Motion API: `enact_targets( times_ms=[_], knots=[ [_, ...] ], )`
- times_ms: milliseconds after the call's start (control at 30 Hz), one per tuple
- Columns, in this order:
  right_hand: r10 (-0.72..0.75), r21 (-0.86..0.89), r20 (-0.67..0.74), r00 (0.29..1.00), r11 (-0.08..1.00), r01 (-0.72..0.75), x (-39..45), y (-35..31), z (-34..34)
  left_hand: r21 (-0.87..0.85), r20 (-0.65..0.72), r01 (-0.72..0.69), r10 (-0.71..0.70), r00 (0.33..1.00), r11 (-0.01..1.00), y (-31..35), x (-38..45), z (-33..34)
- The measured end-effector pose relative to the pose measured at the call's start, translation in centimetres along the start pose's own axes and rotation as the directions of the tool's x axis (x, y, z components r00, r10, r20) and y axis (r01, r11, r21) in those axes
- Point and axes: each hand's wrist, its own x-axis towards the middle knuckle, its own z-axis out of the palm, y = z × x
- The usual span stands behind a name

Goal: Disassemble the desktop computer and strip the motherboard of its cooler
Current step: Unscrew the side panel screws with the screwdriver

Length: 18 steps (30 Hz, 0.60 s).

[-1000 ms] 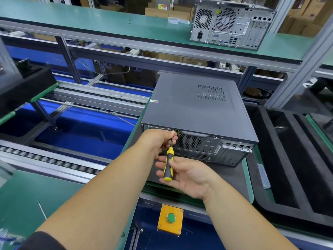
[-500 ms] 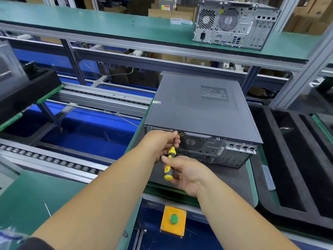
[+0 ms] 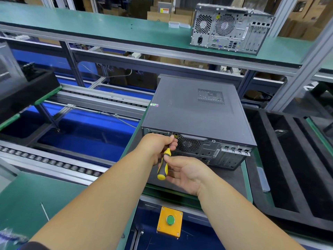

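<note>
A dark grey desktop computer lies on its side on a black mat, its rear panel with fan grille facing me. Its cover is closed. My left hand pinches the thin shaft of a yellow-and-black screwdriver, whose tip sits at the top edge of the rear panel, left of the fan. My right hand holds the handle from the right, thumb on its upper part and fingers curled behind it. The motherboard and cooler are hidden inside the case.
A second, silver computer stands on the green upper shelf. Black foam trays lie to the right. A roller conveyor and blue frame run on the left. An orange box with a green button sits below the bench edge.
My right hand has slid up along the screwdriver handle, thumb now near its top. The left hand stays at the shaft by the rear panel. The view has shifted slightly.
</note>
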Motion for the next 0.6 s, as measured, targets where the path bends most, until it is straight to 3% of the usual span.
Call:
enact_targets(
  times_ms=[233,433,600],
  knots=[
    [-0.064,-0.124,-0.072,0.995,0.991,0.055,0.7,0.4,0.1,0.010,0.018,-0.010,0.010,1.000,1.000,0.2,-0.3,0.2],
    [-0.033,-0.100,0.072,0.997,0.994,0.040,-0.1,-0.2,-0.7,0.098,0.022,0.007,-0.009,1.000,0.995,0.3,-0.8,0.2],
    [-0.050,-0.115,0.026,0.998,0.992,0.053,-0.1,-0.3,-0.7,0.070,0.014,0.017,-0.018,1.000,0.997,0.4,-1.0,0.3]
  ],
)
